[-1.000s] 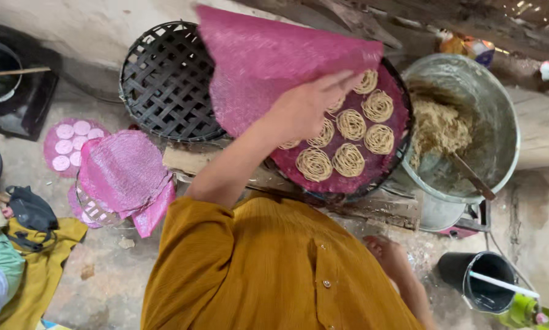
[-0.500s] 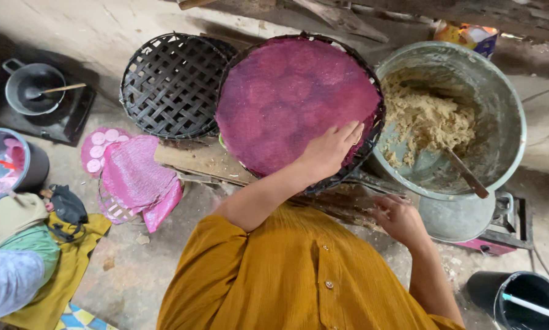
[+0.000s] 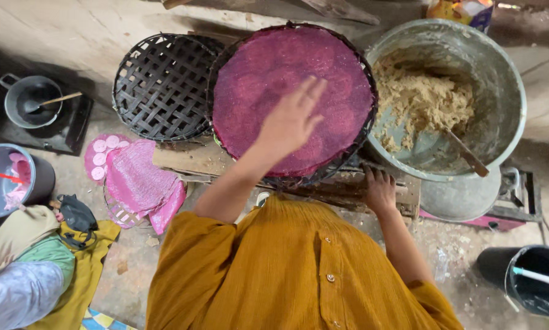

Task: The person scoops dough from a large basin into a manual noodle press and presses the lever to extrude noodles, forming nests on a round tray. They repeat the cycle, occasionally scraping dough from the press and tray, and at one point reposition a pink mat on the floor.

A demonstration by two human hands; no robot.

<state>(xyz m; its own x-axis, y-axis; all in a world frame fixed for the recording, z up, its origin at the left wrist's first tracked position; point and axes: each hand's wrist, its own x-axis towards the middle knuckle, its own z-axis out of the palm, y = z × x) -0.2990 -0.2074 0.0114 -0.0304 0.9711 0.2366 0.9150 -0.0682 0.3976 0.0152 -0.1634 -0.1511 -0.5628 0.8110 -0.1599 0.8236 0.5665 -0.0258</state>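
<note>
Over one pink mesh sheet (image 3: 268, 67) on two woven trays (image 3: 158, 85), left hand (image 3: 290, 119) spread wide; right hand (image 3: 379, 190) grip flat on wood (image 3: 342, 186).

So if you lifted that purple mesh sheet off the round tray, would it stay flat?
Probably not: the purple mesh sheet looks thin, following the lumps beneath it. Similar pink sheets lie crumpled, so it likely flops. It seems light; the left hand hovers over it.

A single head-worn camera looks steeply down, close over the person's shoulders, onto the ground-level work area.
</note>
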